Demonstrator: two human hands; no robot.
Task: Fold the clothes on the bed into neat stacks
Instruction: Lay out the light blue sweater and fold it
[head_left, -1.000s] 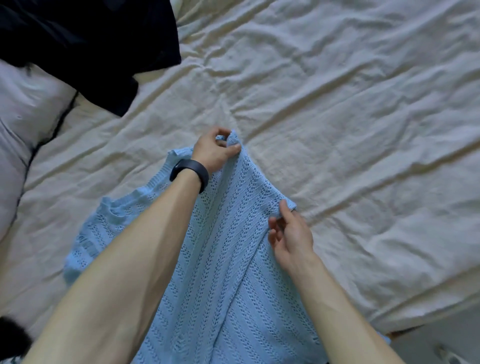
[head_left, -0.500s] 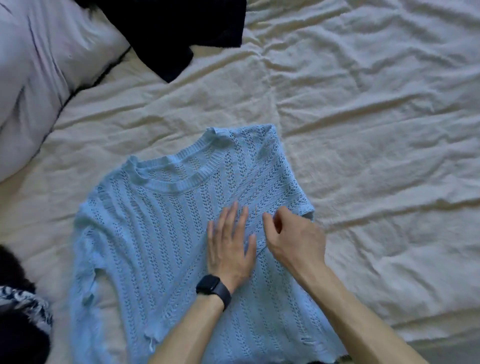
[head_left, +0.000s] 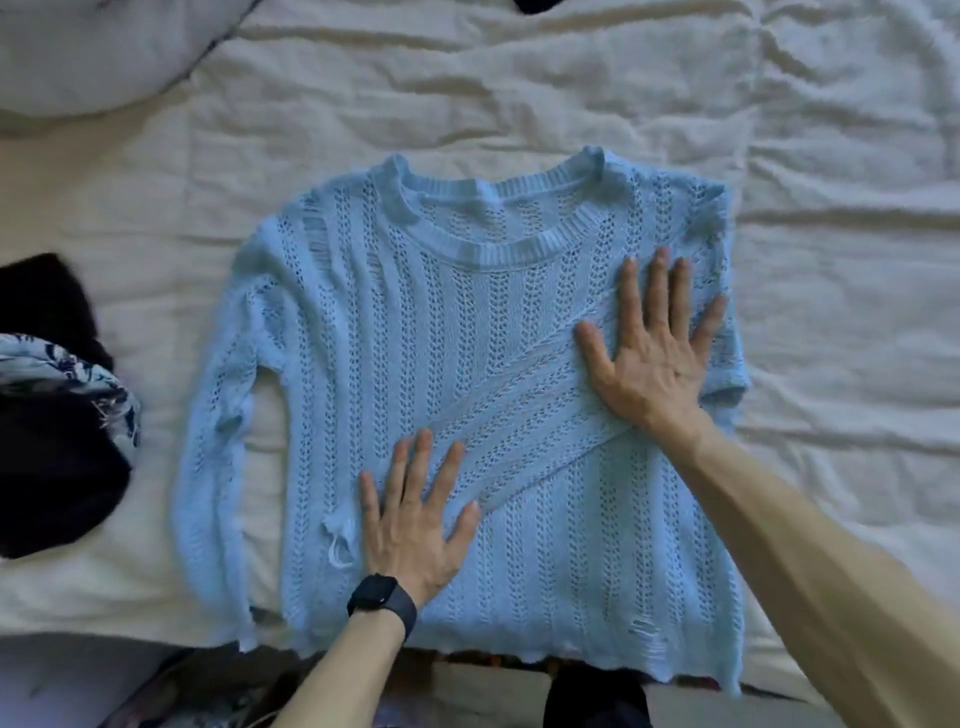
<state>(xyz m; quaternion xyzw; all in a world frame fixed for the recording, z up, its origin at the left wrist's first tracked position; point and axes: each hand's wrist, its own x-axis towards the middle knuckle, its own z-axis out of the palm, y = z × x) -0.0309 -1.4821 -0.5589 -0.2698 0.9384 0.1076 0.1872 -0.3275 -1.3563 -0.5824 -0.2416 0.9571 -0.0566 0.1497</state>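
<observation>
Blue sweater (head_left: 415, 338) is laid flat on the bed (head_left: 519, 93), one sleeve (head_left: 524, 415) folded across the front. It's pressed down by the left hand (head_left: 410, 525) and right hand (head_left: 649, 358), grip open on both, fingers spread

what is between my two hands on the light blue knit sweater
In the head view, one folded-over sleeve of the light blue open-knit sweater lies diagonally across its front between the left hand and the right hand, both pressed flat.
</observation>
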